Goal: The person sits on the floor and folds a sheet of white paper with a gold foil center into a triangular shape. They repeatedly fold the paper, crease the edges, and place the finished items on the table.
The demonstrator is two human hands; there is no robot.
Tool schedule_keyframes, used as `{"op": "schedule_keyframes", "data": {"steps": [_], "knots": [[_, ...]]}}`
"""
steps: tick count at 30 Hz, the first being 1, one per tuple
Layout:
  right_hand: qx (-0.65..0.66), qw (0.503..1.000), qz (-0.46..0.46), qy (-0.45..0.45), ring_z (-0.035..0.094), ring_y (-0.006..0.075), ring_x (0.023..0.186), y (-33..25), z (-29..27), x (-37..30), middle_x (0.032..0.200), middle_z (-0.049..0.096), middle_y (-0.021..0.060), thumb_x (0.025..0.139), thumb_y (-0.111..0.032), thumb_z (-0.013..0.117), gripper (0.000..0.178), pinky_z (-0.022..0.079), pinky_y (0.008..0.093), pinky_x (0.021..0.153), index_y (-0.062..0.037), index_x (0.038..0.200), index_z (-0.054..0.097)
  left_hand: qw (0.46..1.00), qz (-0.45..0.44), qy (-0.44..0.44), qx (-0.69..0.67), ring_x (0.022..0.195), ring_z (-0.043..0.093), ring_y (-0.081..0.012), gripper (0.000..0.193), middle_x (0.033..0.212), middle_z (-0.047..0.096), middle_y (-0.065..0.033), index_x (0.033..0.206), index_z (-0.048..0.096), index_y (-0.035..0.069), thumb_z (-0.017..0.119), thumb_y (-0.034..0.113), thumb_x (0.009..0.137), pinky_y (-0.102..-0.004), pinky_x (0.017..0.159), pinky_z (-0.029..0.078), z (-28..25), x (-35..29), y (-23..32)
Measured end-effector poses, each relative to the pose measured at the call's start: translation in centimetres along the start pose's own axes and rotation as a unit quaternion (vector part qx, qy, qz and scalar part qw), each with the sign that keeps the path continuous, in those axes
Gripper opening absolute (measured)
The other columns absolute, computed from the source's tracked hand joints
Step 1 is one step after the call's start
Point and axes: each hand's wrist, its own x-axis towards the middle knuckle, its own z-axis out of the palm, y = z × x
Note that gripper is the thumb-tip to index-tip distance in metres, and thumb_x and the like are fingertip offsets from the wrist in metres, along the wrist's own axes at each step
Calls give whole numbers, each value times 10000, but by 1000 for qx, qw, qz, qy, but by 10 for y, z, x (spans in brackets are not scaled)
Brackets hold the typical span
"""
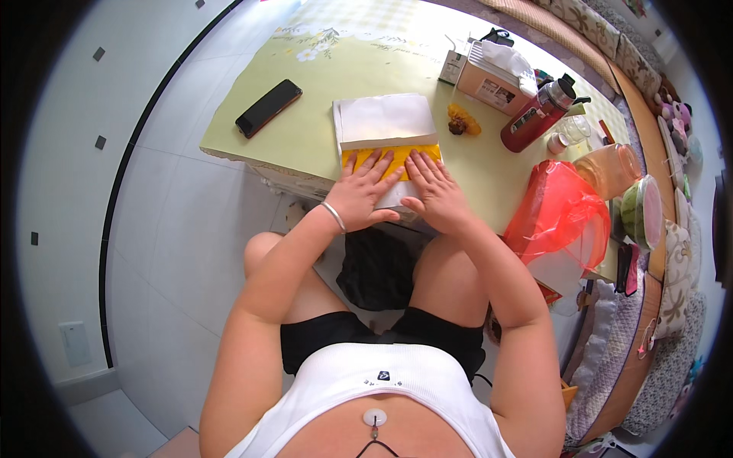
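Note:
Both my hands lie flat on a yellow strip [398, 155] that crosses the near part of a white paper-like piece [385, 118] at the table's front edge. My left hand [365, 191], with a silver bangle at the wrist, has its fingers spread over the left half of the strip. My right hand [439, 195] presses on the right half, fingers stretched out and thumb pointing toward the left hand. Beyond the strip, a raised white edge runs across the piece. Whether it is a folded sheet, a bag or a book, I cannot tell.
On the table [252, 69], a black phone [269, 108] lies left. To the right are a yellow-brown cluster [463, 120], a tissue box [496, 76], a red thermos [537, 114], a glass jar [611, 169], a red plastic bag [546, 206] and a covered melon piece [640, 212].

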Motion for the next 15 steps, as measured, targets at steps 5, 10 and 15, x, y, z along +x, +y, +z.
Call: {"op": "schedule_keyframes", "data": {"steps": [5,10,15], "knots": [[10,999,-29,35,378,273,1477,24,1,-7,1567,437,141,1015,-292,533,528,315,467,1200,-18,1463,484,997,-64,-26,35,1561,182,-287,874,1673,252,-109,1585,346,140,483,695,925,-585,1235,66,-6,-30,-22],[-160,981,-113,-10,557,328,1321,20,-28,11,1376,592,220,919,-110,561,362,417,538,1119,48,1243,591,993,-50,81,72,1464,339,-343,592,1473,489,-179,1316,644,100,674,489,872,-571,1214,181,-17,-25,-26],[-160,975,-153,33,676,328,1036,13,-27,17,1038,681,193,846,-82,589,170,468,503,1065,2,987,631,994,-31,61,80,1080,562,-286,356,1060,600,-117,999,731,78,772,319,740,-445,954,461,-50,-1,-10]]}}
